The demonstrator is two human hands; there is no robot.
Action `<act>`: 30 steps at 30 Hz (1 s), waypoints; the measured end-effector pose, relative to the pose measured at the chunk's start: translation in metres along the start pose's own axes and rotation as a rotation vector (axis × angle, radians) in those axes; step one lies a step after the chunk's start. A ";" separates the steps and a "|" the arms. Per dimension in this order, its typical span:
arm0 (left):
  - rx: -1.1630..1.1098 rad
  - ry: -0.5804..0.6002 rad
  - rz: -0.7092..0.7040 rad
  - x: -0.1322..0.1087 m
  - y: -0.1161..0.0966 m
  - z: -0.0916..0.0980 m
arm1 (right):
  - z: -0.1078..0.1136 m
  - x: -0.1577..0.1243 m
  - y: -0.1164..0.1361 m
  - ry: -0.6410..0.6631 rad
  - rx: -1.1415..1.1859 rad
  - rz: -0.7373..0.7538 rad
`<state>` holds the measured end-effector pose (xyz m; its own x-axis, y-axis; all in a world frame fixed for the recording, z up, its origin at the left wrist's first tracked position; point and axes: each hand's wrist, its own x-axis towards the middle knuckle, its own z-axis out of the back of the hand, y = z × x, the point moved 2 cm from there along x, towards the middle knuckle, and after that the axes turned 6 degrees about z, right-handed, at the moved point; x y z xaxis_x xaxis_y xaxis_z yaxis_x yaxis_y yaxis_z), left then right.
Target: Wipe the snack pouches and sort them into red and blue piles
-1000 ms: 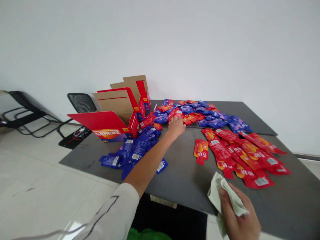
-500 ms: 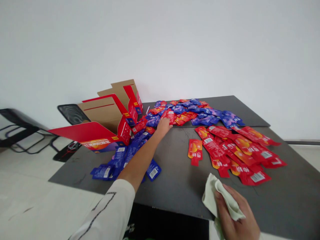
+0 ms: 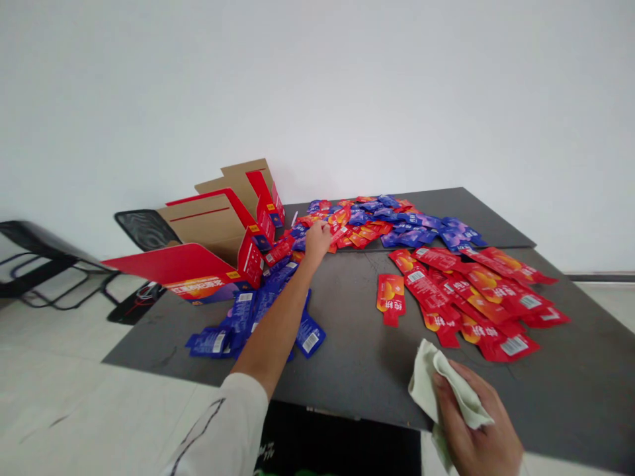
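Observation:
My left hand [image 3: 318,238] stretches to the far part of the table, fingers closed on a red pouch [image 3: 340,220] with orange fruit printed on it. Part of that pouch is hidden by the hand. Around it lies a mixed heap of red and blue pouches [image 3: 370,213]. My right hand [image 3: 479,423] is closed round a folded pale green cloth [image 3: 426,380] near the front edge. Beyond the cloth, a single red pouch [image 3: 391,297] lies flat, left of a spread pile of larger red pouches [image 3: 476,294]. Below my left forearm lie several blue pouches [image 3: 243,317].
Open red cardboard boxes [image 3: 163,264] stand in a row along the table's left side. Behind them is a chair [image 3: 143,228] with a black mesh back. The dark grey table [image 3: 347,357] backs onto a white wall [image 3: 317,99].
My left hand has moved slightly up and left, and the red pouch at its fingers now shows its fruit print. The cloth in my right hand sits slightly farther right.

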<state>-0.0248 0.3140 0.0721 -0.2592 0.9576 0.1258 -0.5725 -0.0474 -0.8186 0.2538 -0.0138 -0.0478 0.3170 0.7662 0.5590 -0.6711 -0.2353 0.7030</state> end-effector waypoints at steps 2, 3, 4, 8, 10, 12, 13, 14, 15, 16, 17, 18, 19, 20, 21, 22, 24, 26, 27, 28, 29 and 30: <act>-0.152 0.022 0.042 -0.019 -0.013 0.002 | 0.000 0.001 0.000 0.004 -0.001 -0.026; -0.225 0.034 0.059 -0.033 -0.019 0.002 | 0.000 0.002 0.000 0.014 -0.008 -0.042; -0.294 0.050 0.071 -0.051 -0.024 0.002 | 0.000 0.003 0.000 0.025 -0.018 -0.060; -1.008 0.328 0.259 -0.144 -0.030 -0.001 | 0.000 0.003 -0.001 0.043 -0.058 -0.153; -1.300 0.458 0.440 -0.193 -0.023 -0.003 | 0.001 0.003 -0.002 0.035 -0.057 -0.178; -1.404 0.513 0.582 -0.234 -0.010 -0.002 | 0.001 0.003 -0.001 0.033 -0.059 -0.186; -1.419 0.527 0.637 -0.250 -0.002 -0.001 | 0.001 0.004 0.000 0.035 -0.063 -0.188; -1.425 0.518 0.679 -0.264 0.006 0.000 | 0.001 0.004 0.001 0.039 -0.070 -0.190; -1.424 0.497 0.706 -0.274 0.014 0.001 | 0.001 0.005 0.002 0.041 -0.077 -0.193; -1.416 0.472 0.725 -0.283 0.022 0.002 | 0.001 0.005 0.003 0.040 -0.082 -0.198; -1.405 0.439 0.732 -0.289 0.030 0.003 | 0.001 0.005 0.004 0.037 -0.084 -0.205; -1.392 0.402 0.731 -0.294 0.037 0.004 | 0.000 0.006 0.005 0.031 -0.085 -0.216; -1.376 0.366 0.725 -0.298 0.044 0.004 | 0.000 0.006 0.006 0.025 -0.088 -0.231; -1.357 0.332 0.716 -0.301 0.050 0.005 | 0.000 0.005 0.006 0.017 -0.091 -0.245; -1.337 0.304 0.705 -0.304 0.055 0.006 | -0.001 0.005 0.007 0.010 -0.094 -0.254; -1.314 0.287 0.695 -0.307 0.059 0.006 | -0.001 0.005 0.007 0.004 -0.095 -0.256; -1.260 0.302 0.675 -0.312 0.065 0.007 | -0.002 0.005 0.007 -0.008 -0.094 -0.247; -1.206 0.350 0.644 -0.317 0.068 0.009 | -0.002 0.006 0.008 -0.019 -0.091 -0.229; -1.183 0.375 0.627 -0.319 0.068 0.010 | -0.002 0.006 0.009 -0.024 -0.092 -0.223; -1.163 0.395 0.612 -0.320 0.068 0.011 | -0.002 0.006 0.010 -0.029 -0.092 -0.217; -1.147 0.408 0.600 -0.322 0.069 0.011 | -0.003 0.007 0.011 -0.036 -0.091 -0.210; -1.134 0.415 0.593 -0.323 0.069 0.012 | -0.003 0.007 0.011 -0.043 -0.090 -0.202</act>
<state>0.0102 -0.0019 -0.0189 0.1270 0.8991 -0.4189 0.5507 -0.4152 -0.7241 0.2463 -0.0096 -0.0373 0.4781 0.7659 0.4299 -0.6475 -0.0234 0.7617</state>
